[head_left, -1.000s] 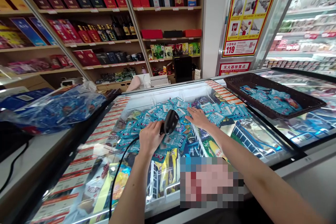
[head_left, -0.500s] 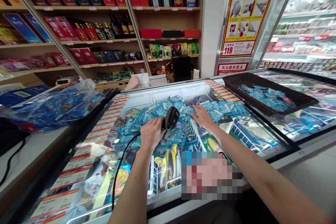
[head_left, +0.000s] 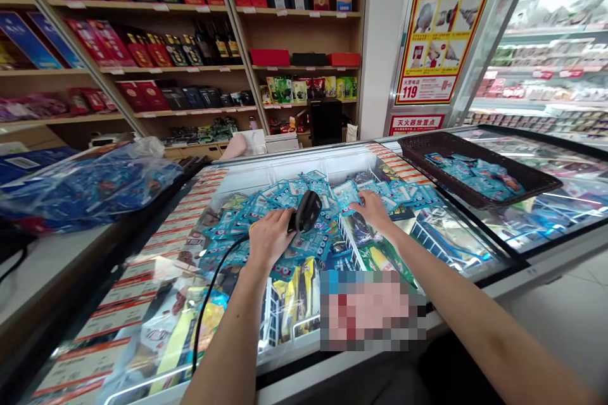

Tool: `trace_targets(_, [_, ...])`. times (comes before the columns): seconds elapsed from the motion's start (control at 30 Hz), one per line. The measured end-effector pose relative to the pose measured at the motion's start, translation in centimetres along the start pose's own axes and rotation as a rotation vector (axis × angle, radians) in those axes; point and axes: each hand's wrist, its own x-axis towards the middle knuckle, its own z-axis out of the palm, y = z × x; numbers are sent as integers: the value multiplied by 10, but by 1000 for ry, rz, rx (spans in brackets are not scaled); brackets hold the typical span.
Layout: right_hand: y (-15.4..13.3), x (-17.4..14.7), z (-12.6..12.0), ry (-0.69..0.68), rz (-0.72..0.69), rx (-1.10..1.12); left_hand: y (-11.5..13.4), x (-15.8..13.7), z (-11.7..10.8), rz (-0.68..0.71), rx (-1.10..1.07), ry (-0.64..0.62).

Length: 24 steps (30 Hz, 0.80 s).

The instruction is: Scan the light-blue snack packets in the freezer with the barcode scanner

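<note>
My left hand is wrapped round the handle of a black barcode scanner, its head tilted over a spread of small blue packets. A black cable runs down from the scanner along my left forearm. To the right, my right hand pinches the edge of one blue packet between thumb and fingers. More blue packets lie in a row to the right of that hand. All of these packets rest on the glass top of a chest freezer.
A brown plastic basket with several blue packets stands on the freezer at right. At left, a clear plastic bag full of blue packets lies on a counter. Shelves of boxes rise behind. Frozen goods show below the glass.
My right hand has closed on a blue packet, which now sits raised and more upright beside the scanner. The whole view has shifted slightly; my left hand keeps the scanner.
</note>
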Motion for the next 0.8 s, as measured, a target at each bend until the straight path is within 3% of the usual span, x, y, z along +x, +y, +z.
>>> trace_targets(0.27, [1, -12, 4, 35, 94, 293, 4, 2, 4, 51, -46, -38])
trace_targets(0.8, [-2, -15, 1, 17, 80, 315, 17, 2, -1, 63, -99, -12])
